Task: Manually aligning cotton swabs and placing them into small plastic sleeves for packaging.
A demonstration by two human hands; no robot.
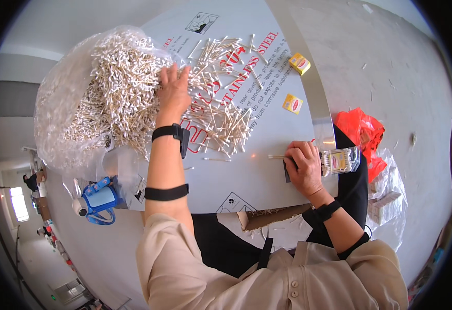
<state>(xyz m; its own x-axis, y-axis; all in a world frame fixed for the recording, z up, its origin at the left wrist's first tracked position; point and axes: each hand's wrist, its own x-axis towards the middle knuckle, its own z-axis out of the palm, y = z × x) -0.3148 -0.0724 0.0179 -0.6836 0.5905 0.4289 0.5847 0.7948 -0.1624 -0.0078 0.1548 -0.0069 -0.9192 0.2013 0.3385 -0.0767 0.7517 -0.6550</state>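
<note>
A large heap of cotton swabs (125,77) spills from a clear plastic bag (55,113) on the left of the table. My left hand (174,95) lies at the heap's right edge with its fingers spread, touching the swabs. Loose cotton swabs (231,126) are scattered to the right of it. At the table's near right edge, my right hand (303,165) is curled over the left end of a small clear packet of cotton swabs (339,161) with a yellow label. One swab (276,156) sticks out by its fingertips. A dark flat piece partly shows under that hand.
Two small yellow packets (299,63) lie toward the table's right edge. A blue bottle (99,200) stands at the near left. Beyond the right edge are a red plastic bag (360,129) and a clear bag of white packs (386,206). A cardboard box (272,216) is below the near edge.
</note>
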